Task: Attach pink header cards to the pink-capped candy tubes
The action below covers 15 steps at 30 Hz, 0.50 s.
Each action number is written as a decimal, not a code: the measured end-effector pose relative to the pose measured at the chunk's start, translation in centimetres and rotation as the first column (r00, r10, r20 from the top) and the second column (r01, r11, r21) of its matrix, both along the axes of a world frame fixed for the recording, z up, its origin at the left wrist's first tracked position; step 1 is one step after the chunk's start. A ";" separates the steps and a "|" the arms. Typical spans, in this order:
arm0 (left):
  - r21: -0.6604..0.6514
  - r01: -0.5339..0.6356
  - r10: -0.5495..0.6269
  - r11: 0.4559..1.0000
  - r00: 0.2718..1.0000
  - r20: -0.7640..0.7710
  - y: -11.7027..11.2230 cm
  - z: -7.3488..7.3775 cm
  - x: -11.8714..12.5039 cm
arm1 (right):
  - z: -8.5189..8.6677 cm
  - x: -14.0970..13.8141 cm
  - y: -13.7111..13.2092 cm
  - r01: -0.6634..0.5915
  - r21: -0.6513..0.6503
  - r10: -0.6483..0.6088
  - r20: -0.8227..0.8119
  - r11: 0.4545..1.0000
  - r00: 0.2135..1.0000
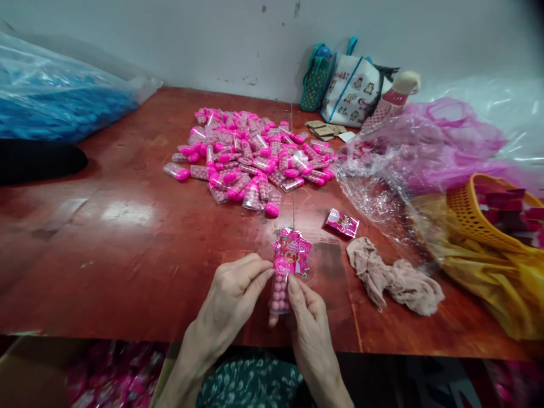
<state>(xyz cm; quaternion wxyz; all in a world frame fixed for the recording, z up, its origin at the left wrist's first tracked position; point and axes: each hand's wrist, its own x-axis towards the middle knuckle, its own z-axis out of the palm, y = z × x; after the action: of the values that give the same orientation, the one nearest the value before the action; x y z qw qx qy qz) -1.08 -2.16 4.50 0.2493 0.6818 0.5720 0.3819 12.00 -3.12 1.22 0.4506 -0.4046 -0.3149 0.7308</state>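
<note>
Above the table's near edge, a clear tube of pink candy balls [279,294] with a bright pink cap is between my two hands. My right hand [311,320] is closed around the tube, its thumb on the right side and a fingertip showing below its bottom end. My left hand [236,294] is closed, with thumb and fingers pinching at the tube's left edge near the cap. A pink printed label [294,249] with a jagged outline is at the cap end. Similar candy tubes [250,153] lie in a loose heap farther back.
A small stack of pink printed labels [342,222] and a crumpled beige cloth [395,276] lie at right. Beyond are a yellow basket [484,221], clear and pink plastic bags [450,136] and a white patterned bag [351,90]. Blue contents fill a plastic bag [63,96] at left. A box [38,368] stands below the table edge.
</note>
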 end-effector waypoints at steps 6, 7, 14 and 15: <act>-0.033 0.073 -0.074 0.997 0.997 -0.025 0.6 0.0 -0.3 | -0.3 0.1 0.2 0.006 0.005 -0.006 0.006 1.000 1.000; -0.034 0.062 -0.062 0.997 0.998 0.010 0.6 -0.1 -0.2 | -0.3 0.1 0.3 0.013 -0.004 -0.013 -0.012 1.000 1.000; -0.373 -0.078 0.294 0.925 0.769 0.568 0.3 -1.9 1.6 | -0.5 0.1 0.6 -0.023 -0.070 0.013 -0.131 0.997 0.991; -0.439 0.008 0.310 0.898 0.696 0.647 0.3 -2.1 1.9 | -0.6 0.1 0.5 -0.028 -0.060 0.022 -0.105 0.998 0.994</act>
<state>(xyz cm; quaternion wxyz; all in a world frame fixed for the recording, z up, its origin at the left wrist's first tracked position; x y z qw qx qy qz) 0.81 -1.86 2.36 0.5518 0.3658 0.5554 0.5032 12.11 -2.59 0.63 0.4447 -0.3755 -0.2736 0.7658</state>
